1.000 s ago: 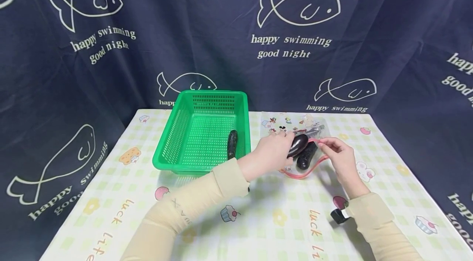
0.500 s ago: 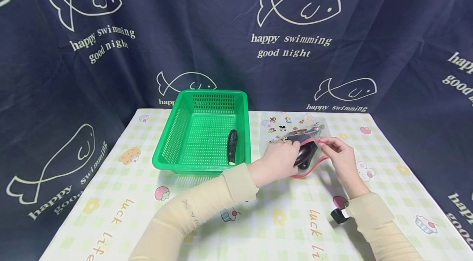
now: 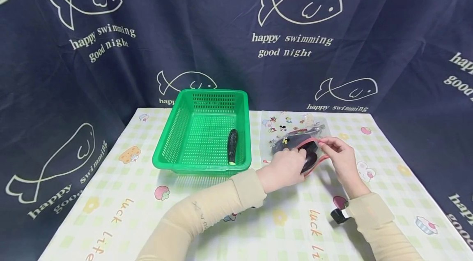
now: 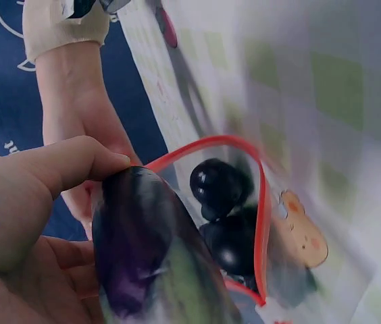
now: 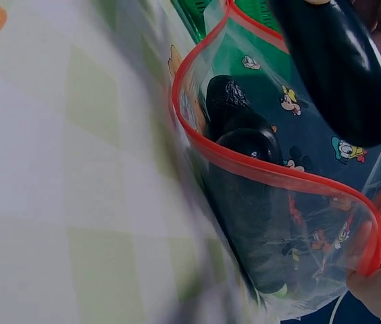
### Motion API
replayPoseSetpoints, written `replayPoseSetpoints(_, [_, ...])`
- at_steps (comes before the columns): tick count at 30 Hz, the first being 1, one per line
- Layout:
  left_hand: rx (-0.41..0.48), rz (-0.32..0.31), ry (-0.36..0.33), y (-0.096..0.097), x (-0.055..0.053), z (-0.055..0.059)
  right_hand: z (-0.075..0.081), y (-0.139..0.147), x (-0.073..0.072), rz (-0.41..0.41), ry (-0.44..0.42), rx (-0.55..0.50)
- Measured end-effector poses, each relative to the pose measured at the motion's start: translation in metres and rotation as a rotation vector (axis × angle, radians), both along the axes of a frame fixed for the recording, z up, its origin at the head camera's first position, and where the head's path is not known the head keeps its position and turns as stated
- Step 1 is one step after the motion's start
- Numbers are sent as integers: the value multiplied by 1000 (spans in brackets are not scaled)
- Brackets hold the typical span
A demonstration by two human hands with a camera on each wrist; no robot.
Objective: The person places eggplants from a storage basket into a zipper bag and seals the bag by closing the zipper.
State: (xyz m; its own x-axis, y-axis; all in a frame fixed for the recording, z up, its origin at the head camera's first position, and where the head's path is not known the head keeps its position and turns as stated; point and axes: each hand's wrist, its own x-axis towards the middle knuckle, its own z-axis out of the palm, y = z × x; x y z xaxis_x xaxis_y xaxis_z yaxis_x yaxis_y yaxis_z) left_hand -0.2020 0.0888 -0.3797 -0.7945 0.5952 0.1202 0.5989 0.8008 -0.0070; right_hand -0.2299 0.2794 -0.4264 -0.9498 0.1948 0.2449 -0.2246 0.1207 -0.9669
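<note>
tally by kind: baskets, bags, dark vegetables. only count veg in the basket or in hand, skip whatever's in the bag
Baskets: 1, green basket
Bags: 1, red-rimmed bag
Dark vegetables: 2, basket vegetable and held vegetable
Total: 4

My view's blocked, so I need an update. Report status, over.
Left grip holding dark eggplant at mouth of clear bag. Right grip pinching bag's red rim. Other eggplants inside; no other visible obstruction.

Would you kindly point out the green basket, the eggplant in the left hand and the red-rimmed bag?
Green basket (image 3: 207,137): head view, on its bare floor.
Held eggplant (image 4: 155,250): left wrist view, middle of its side.
Red-rimmed bag (image 5: 275,173): right wrist view, on its red rim.
</note>
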Motion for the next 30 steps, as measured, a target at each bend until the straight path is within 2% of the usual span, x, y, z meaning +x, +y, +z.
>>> replayPoseSetpoints(8, [0, -1, 16, 10, -1, -14, 1, -1, 1, 13, 9, -24])
replayPoseSetpoints(13, [-35, -4, 31, 14, -1, -19, 0, -1, 1, 15, 2, -28])
replayPoseSetpoints(20, [-43, 36, -20, 18, -1, -23, 1, -2, 2, 27, 3, -47])
replayPoseSetpoints(30, [-57, 77, -33, 25, -3, -34, 1, -4, 2, 26, 3, -41])
